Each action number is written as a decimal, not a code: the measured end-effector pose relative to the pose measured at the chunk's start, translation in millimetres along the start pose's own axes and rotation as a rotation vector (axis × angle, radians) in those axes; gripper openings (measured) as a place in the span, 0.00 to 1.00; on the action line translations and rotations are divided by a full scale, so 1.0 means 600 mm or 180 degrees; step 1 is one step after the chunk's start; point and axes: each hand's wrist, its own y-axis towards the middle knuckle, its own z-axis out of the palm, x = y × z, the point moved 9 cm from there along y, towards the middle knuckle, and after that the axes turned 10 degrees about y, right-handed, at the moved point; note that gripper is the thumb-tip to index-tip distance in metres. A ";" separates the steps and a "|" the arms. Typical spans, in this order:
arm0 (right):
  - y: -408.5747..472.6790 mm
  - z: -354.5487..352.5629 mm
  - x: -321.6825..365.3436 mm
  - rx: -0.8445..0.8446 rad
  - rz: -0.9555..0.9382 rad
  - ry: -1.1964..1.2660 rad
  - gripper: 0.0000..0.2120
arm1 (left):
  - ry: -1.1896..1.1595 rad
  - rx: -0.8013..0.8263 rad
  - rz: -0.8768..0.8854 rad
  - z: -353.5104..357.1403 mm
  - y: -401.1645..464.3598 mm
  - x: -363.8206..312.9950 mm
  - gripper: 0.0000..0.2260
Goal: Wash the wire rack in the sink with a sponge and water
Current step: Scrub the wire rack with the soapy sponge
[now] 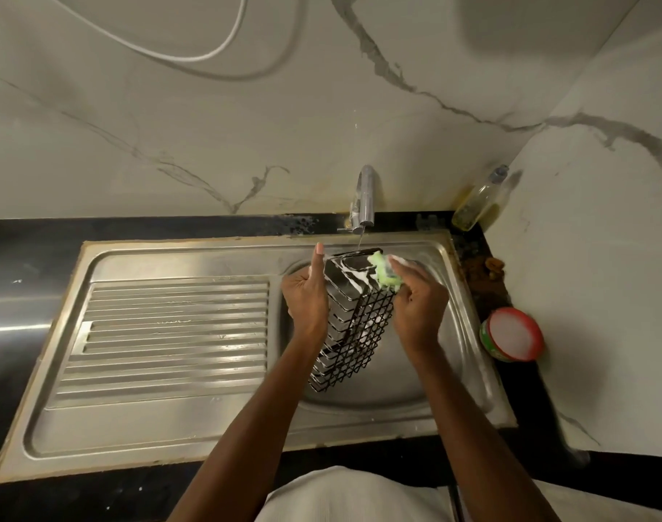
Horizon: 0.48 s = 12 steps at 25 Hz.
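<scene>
Scrubbing is underway: your left hand (306, 295) grips the wire rack (354, 322), your right hand (416, 307) pinches the sponge (385, 275) on its soapy top, lower mesh and rinse outstanding.

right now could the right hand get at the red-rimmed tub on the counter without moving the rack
Probably yes. The red-rimmed tub sits on the counter just right of the right hand, with nothing between them. But that hand holds the green sponge, so it would have to drop it or reach with it.
</scene>
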 end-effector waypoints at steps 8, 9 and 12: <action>-0.016 0.013 0.033 0.0155 -0.0344 -0.0199 0.25 | 0.0058 0.0054 0.0121 0.000 0.002 -0.021 0.25; -0.004 0.003 0.001 0.0086 -0.0066 -0.0414 0.25 | 0.0118 0.0092 0.0177 0.001 0.003 -0.017 0.25; -0.009 0.011 -0.004 0.0070 0.0286 -0.0447 0.21 | 0.0144 0.0104 0.0195 0.002 0.001 -0.011 0.27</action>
